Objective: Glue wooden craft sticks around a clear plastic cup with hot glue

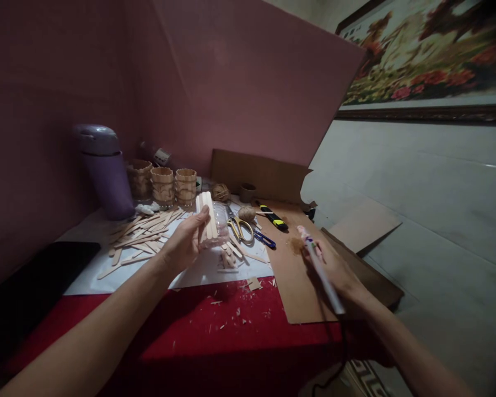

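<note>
While the left hand (185,243) is raised over the tabletop (215,331), its fingers wrap a clear plastic cup (220,223), thumb pressing popsicle sticks (206,214) against its side. The right hand (334,271) is closed on what looks like a hot glue gun (323,275) (dim view), tip toward the cardboard sheet (291,275). A loose stick pile (143,234) lies to the left of the cup, with yellow scissors (242,227) just beside the cup.

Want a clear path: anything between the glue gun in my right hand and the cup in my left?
Nothing visible: open air separates the white glue gun and the clear plastic cup clad in wooden sticks; yellow-handled scissors lie flat below.
</note>
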A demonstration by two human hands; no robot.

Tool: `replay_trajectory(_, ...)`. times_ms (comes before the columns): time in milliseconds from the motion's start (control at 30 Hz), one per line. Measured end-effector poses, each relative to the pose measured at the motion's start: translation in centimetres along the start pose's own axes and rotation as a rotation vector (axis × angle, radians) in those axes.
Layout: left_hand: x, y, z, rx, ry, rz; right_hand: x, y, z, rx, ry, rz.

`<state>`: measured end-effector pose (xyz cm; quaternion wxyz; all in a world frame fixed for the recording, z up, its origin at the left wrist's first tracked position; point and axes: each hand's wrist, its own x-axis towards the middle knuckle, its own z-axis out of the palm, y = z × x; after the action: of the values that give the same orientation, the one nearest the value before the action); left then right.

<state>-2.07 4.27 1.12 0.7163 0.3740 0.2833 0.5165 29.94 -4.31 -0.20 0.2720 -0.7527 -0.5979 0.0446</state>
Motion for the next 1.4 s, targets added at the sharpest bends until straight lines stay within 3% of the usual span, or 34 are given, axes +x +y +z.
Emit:
replay_trajectory(167, 0.0, 1.6, -0.2, -0.046, 0.123, 0.06, 0.2, 1.1, 1.4, -0.375, -0.108, -0.022)
replay_trajectory(300, -0.2, 2.2, 0.0, -0.071, 0.153, 0.115, 0.0, -1.7, 0.6, -0.57, 0.024, -0.154)
replay_trajectory(400, -0.3, 2.3, 0.1, -0.077, 0.194, 0.123, 0.0, -6.1, 0.6, -0.307, 0.109, -0.334)
replay_trajectory(533, -0.3, 2.3, 0.1, -0.107, 0.234, 0.116, 1.0, -11.6, 3.6, -0.047, -0.171, -0.305)
replay_trajectory(633, -0.3, 2.4, 0.1, -0.124, 0.213, 0.119, 2.0, -13.4, 6.3, -0.028, -0.225, -0.253)
replay_trajectory(767, -0.5, 2.5, 0.4, -0.125, 0.21, 0.104, 2.8, -13.5, 7.8, 0.045, -0.252, -0.206)
replay_trajectory(900, -0.6, 2.3, 0.7, -0.117, 0.211, 0.088, 2.8, -13.0, 7.0, 0.192, -0.283, -0.158)
replay_trajectory(1100, -0.5, 1.4, 0.6, -0.071, 0.161, 0.064, 1.6, -12.5, 4.8, 1.009, -0.717, 0.041)
replay_trajectory(1267, -0.8, 0.6, 0.8, 0.005, 0.119, 0.014, 0.6, -12.5, 4.2, 1.162, -0.64, 0.13)
replay_trajectory(1400, -1.2, 0.2, 1.3, 0.048, 0.125, -0.027, 0.5, -12.4, 3.8, 1.262, -0.612, 0.069)
